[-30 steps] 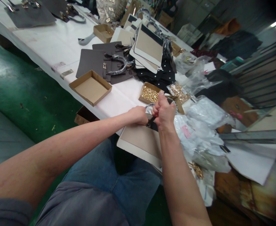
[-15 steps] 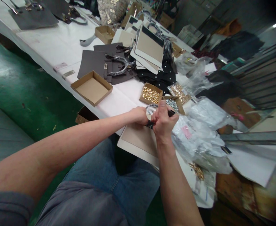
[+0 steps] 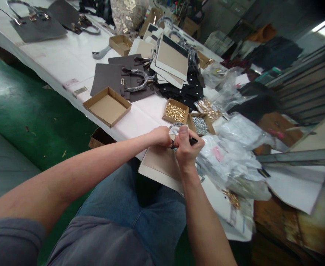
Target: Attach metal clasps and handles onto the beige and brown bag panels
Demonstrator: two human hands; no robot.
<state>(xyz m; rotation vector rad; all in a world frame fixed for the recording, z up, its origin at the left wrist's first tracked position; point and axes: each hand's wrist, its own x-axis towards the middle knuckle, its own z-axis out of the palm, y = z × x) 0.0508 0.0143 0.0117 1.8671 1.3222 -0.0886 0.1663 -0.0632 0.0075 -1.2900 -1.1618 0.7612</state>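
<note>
My right hand (image 3: 187, 147) is closed in a fist, thumb on top, around a tool with a black handle (image 3: 193, 140); its working end is hidden. Close beside it, my left hand (image 3: 163, 136) is closed at the far edge of a beige bag panel (image 3: 161, 162), and what its fingers grip is hidden. Just beyond both hands curves a plastic-wrapped bag handle (image 3: 176, 126). The panel lies at the table's near edge, over my lap. Farther off sit a small box of gold-coloured hardware (image 3: 175, 112) and a box of silver-coloured hardware (image 3: 199, 125).
A shallow cardboard box (image 3: 107, 107) stands at the table edge. Behind it lie grey bag panels with wrapped handles (image 3: 107, 79) and a stack of beige panels (image 3: 172, 55). Plastic bags (image 3: 220, 159) crowd the right side, near a metal bar (image 3: 298, 157).
My right fist has shifted slightly left and down, and the black handle with it, uncovering more of the silver hardware box. My left hand stays nearly in place. The view has shifted slightly.
</note>
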